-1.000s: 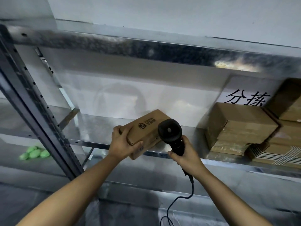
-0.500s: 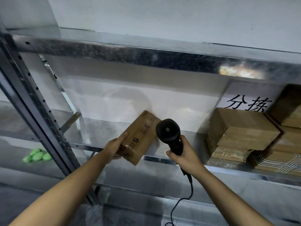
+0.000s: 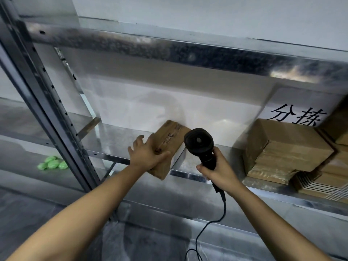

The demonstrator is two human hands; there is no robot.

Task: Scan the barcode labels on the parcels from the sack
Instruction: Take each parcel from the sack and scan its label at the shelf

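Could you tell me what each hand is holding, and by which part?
Left hand grips the cardboard parcel at its near end; right hand grips the scanner by its handle.

Both hands raised, left (image 3: 146, 154) gripping, right (image 3: 219, 173) fisted

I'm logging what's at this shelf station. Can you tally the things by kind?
Cardboard parcel in the left hand: 1
Barcode scanner in the right hand: 1
Stack of cardboard boxes on the shelf: 1
Printed sign: 1
Cluster of green things: 1
Total: 5
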